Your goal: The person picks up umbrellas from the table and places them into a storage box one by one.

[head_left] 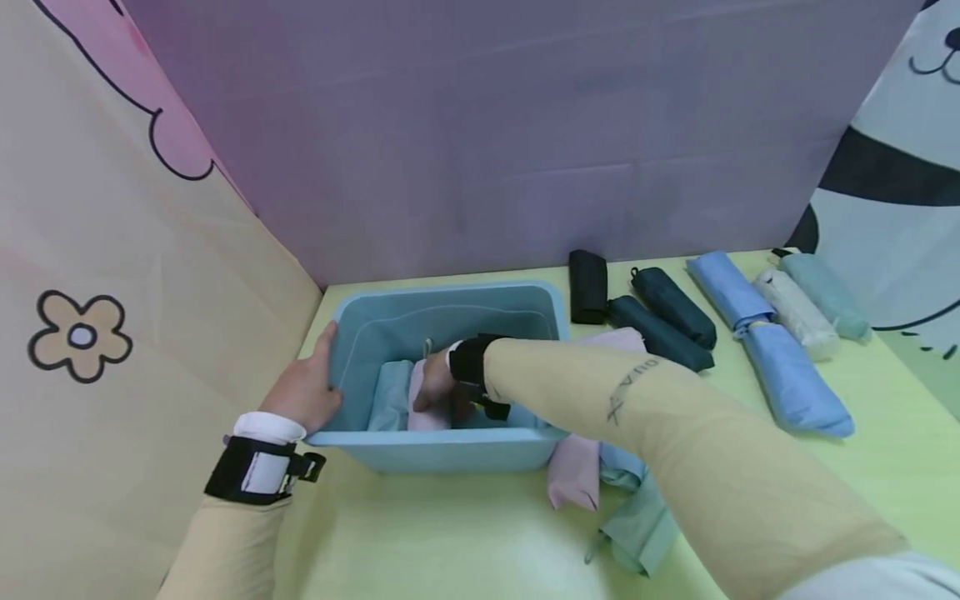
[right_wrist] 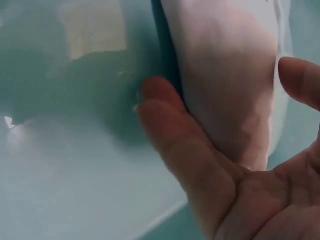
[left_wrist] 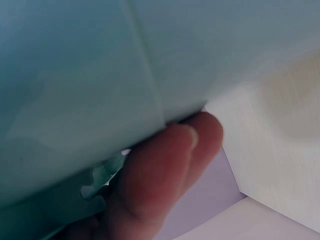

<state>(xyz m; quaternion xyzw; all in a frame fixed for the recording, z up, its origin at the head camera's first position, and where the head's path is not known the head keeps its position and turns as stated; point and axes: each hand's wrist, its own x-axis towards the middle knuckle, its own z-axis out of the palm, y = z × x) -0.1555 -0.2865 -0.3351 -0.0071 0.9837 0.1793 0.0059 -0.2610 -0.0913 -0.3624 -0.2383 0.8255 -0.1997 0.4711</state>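
Note:
A light blue plastic bin [head_left: 457,454] stands on the table. My left hand [head_left: 303,396] holds its left rim near the front corner; in the left wrist view the fingers [left_wrist: 160,170] lie against the bin wall. Inside the bin, my right hand [head_left: 437,383] is at a pink folded umbrella [head_left: 427,417]. The right wrist view shows that pink umbrella between thumb and fingers, which are spread and fairly straight, the thumb slightly apart from it. A pale blue folded umbrella [head_left: 390,396] lies to the left of the pink one in the bin. The right forearm hides part of the bin.
Right of the bin lie a black folded umbrella [head_left: 588,286], two dark ones [head_left: 675,307], blue ones [head_left: 798,379], a white one [head_left: 797,312] and a pale green one [head_left: 825,296]. Pink [head_left: 576,472] and green [head_left: 643,527] umbrellas lie partly under the right arm. A purple wall [head_left: 487,150] stands behind.

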